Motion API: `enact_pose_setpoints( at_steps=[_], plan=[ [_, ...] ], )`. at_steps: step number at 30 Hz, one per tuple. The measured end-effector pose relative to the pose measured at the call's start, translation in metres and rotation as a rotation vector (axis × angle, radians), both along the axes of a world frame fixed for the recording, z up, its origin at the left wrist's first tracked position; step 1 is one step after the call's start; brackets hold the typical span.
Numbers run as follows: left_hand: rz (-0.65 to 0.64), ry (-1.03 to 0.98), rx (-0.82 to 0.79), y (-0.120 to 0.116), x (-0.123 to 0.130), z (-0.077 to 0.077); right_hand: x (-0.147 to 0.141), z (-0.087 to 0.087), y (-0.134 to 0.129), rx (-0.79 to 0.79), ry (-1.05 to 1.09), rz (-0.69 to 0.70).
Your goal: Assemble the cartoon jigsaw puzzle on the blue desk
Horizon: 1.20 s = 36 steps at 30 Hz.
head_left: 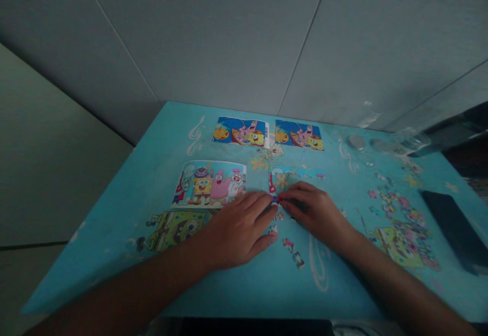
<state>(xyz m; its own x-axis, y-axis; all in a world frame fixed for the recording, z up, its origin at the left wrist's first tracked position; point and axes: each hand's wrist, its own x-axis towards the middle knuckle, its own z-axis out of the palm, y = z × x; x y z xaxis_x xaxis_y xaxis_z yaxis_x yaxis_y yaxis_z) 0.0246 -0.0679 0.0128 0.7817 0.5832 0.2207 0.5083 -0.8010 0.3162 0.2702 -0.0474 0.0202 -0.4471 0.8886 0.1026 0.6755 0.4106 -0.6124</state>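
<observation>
My right hand [318,209] pinches a small dark blue and red jigsaw piece [275,200] at the lower left end of a partly joined puzzle [272,181]. That puzzle shows a top row and a left edge. My left hand [238,229] lies palm down with fingers stretched out, its fingertips touching the same spot. Left of it lies a cartoon picture card [213,186], its lower right corner covered by my fingers. Several loose jigsaw pieces [288,245] lie just below and between my hands.
Behind are another picture card [240,131] and a matching joined puzzle [299,134]. A heap of loose pieces [400,206] spreads at the right beside a dark flat object [455,229]. Clear plastic containers [409,143] stand near the wall. The tabletop [247,295] is printed turquoise.
</observation>
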Motion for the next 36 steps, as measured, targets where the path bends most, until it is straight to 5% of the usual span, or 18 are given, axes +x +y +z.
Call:
enact_pose_setpoints(
  at_steps=[23,36],
  plan=[
    [0.028,0.055,0.064,0.000,0.004,0.004,0.014,-0.014,0.003,0.010,-0.026,0.051],
    [0.018,-0.010,0.034,-0.001,0.002,0.004,0.007,-0.001,0.000,-0.026,-0.013,0.051]
  ],
)
